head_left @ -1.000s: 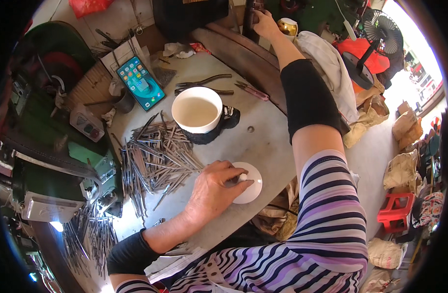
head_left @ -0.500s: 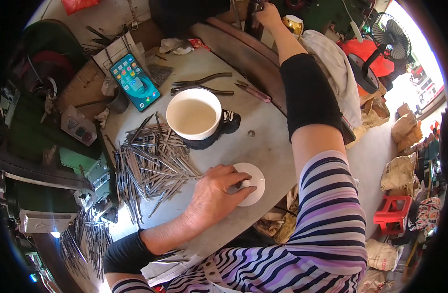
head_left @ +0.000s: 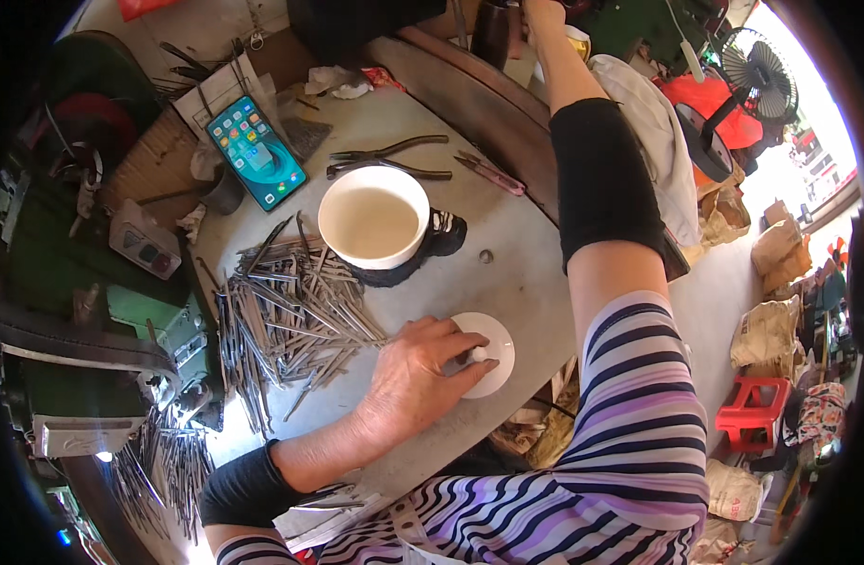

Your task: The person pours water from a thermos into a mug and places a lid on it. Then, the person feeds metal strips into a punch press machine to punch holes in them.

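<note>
Reaching further up with the right hand (head_left: pixel 545 15) than a moment ago, beside a dark bottle (head_left: pixel 491 36) and cut off at the top edge; cannot tell how closed, or whether holding anything there; pinching, just as before, the knob (head_left: pixel 479 355) of a white lid (head_left: pixel 498 379) with thumb and fingers of the left hand (head_left: pixel 411 375) drawn close; seemingly keeping it flat on the grey tabletop (head_left: pixel 521 292); so leaving the white cup (head_left: pixel 371 263) uncovered, apart from that lid.

Printed letters are being borne by a pale sack (head_left: pixel 735 490) beyond the right edge of the table (head_left: pixel 526 282); faint script is being carried by a metal housing (head_left: pixel 88 436) past its left edge. Captions under the icons of the phone (head_left: pixel 256 155), near the far-left edge, are being rendered too small to read.
</note>
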The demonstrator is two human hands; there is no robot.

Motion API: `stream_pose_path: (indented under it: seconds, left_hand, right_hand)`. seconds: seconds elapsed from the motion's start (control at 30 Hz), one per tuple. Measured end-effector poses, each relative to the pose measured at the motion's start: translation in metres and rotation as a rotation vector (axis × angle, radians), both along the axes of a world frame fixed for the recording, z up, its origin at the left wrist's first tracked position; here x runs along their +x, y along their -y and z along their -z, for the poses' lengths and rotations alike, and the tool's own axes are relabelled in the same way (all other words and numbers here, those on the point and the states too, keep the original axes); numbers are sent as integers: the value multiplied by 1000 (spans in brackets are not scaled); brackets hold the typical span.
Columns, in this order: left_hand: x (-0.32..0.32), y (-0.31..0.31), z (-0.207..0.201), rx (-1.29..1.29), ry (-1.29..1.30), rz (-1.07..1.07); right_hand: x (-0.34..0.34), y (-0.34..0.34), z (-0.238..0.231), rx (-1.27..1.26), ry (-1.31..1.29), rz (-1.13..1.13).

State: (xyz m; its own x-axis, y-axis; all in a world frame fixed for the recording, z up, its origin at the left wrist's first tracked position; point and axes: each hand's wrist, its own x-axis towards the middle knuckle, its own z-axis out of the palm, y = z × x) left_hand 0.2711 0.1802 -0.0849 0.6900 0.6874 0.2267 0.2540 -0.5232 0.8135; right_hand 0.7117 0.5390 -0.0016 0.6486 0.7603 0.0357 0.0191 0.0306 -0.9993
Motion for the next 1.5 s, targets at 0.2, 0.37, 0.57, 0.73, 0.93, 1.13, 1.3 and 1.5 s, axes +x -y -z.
stream_pose_path:
  seconds: [0.2, 0.37, 0.57, 0.73, 0.93, 1.13, 1.3, 1.5]
  left_hand:
    - [1, 0, 1, 22, 34, 29]
    - [-11, -7, 8, 48, 15, -51]
    - [1, -2, 6, 73, 49, 38]
    - [1, -4, 5, 81, 49, 38]
    - [-1, -4, 5, 90, 35, 17]
    - [2, -2, 4, 85, 41, 32]
    - [-1, 0, 5, 117, 62, 2]
    - [-1, 1, 12, 128, 39, 14]
  right_hand:
    - [21, -12, 0, -116, 661, -56]
    - [-97, 28, 8, -80, 788, -233]
    - [-68, 56, -16, 115, 186, -287]
    - [-58, 45, -16, 101, -32, -315]
    - [-77, 49, -14, 214, -69, -211]
    - [-56, 53, -16, 237, -28, -156]
    - [-66, 56, -20, 316, 0, -159]
    - [-68, 92, -40, 654, 163, -126]
